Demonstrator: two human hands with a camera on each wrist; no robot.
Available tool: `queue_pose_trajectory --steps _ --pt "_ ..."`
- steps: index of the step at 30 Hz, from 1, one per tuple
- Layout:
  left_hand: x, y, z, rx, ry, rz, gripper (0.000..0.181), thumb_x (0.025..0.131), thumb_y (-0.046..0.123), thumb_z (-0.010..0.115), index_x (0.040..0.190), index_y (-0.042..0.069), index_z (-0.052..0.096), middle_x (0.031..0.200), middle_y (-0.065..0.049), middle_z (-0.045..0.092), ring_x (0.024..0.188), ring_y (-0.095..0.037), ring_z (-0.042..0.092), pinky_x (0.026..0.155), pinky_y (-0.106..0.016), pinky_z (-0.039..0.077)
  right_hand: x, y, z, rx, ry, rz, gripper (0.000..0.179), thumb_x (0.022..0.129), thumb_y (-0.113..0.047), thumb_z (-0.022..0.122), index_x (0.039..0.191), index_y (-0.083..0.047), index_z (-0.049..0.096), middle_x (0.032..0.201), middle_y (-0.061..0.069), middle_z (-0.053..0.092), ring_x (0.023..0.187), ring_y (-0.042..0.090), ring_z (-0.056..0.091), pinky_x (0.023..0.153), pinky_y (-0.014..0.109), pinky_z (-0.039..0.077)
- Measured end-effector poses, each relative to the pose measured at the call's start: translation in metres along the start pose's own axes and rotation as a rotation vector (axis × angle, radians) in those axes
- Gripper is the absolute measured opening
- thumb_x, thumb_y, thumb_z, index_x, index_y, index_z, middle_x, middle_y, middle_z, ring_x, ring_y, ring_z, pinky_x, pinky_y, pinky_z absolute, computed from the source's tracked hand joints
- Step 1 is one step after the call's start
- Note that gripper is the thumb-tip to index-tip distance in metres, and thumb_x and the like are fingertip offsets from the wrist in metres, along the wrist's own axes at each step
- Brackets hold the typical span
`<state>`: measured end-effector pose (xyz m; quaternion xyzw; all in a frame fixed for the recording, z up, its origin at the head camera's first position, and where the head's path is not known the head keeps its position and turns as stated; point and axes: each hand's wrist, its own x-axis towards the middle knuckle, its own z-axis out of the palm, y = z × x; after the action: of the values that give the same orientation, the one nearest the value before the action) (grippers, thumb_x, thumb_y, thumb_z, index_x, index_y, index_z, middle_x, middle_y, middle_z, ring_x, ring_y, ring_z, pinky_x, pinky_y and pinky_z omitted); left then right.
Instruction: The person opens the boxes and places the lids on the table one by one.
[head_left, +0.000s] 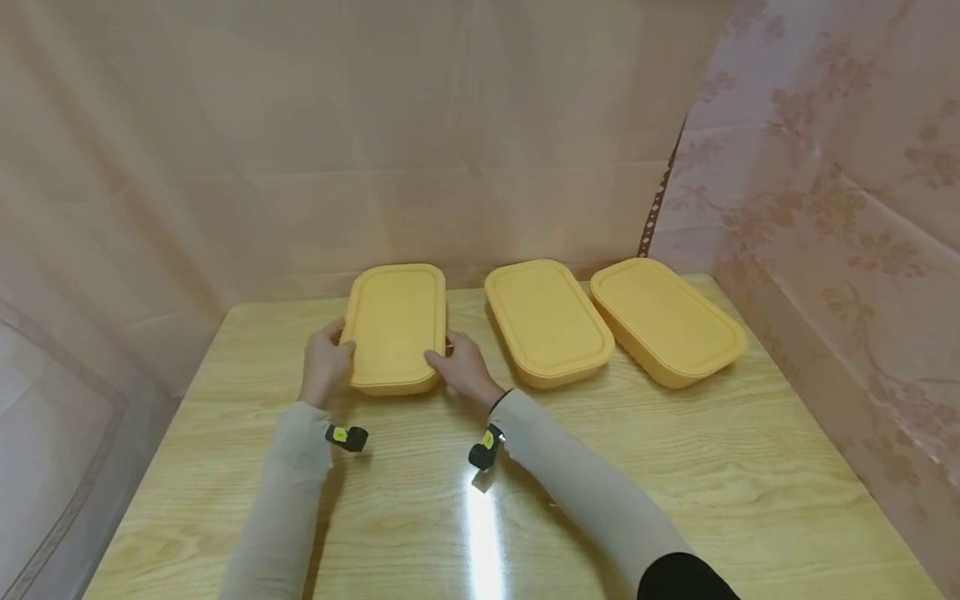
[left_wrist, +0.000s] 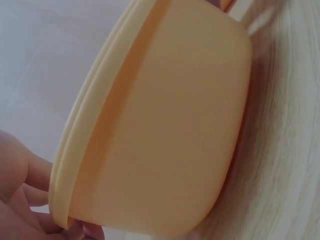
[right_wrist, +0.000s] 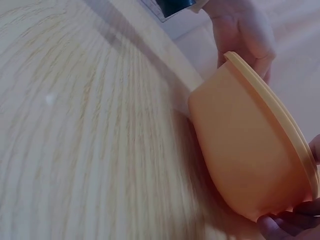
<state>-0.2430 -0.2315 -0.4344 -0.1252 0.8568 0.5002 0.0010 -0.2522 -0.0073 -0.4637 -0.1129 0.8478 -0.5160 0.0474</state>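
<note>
Both hands hold the leftmost yellow lidded food container [head_left: 398,329] by its near end. My left hand [head_left: 326,364] grips its left side, with the thumb over the lid's edge. On the opposite side, my right hand [head_left: 467,368] has its thumb on the lid corner and its fingers curled against the wall below. The left wrist view shows the container's smooth near wall [left_wrist: 165,120] and overhanging lid rim [left_wrist: 92,120]. In the right wrist view, right fingertips [right_wrist: 272,227] press low on the wall [right_wrist: 245,140], close over the table.
A second yellow lidded container [head_left: 550,321] lies right of the held one, slightly turned. A third one [head_left: 667,321] sits at the far right, turned further. All are near the back edge of the wooden table [head_left: 405,517]. Cloth curtains [head_left: 450,125] hang behind and at the sides.
</note>
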Motion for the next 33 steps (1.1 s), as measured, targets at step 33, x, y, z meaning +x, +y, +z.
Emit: queue_pose_trajectory --steps 33 --pt "0.0 -0.003 -0.004 -0.025 0.009 -0.044 0.056 0.098 0.003 0.042 0.151 -0.002 0.025 0.149 -0.029 0.038 0.133 -0.04 0.044 0.107 -0.047 0.044 0.014 0.006 0.005 0.002 -0.077 0.031 0.036 0.095 -0.025 0.058 0.124 -0.003 0.062 0.119 0.015 0.064 0.101 0.025 0.064 0.078 0.026 0.054"
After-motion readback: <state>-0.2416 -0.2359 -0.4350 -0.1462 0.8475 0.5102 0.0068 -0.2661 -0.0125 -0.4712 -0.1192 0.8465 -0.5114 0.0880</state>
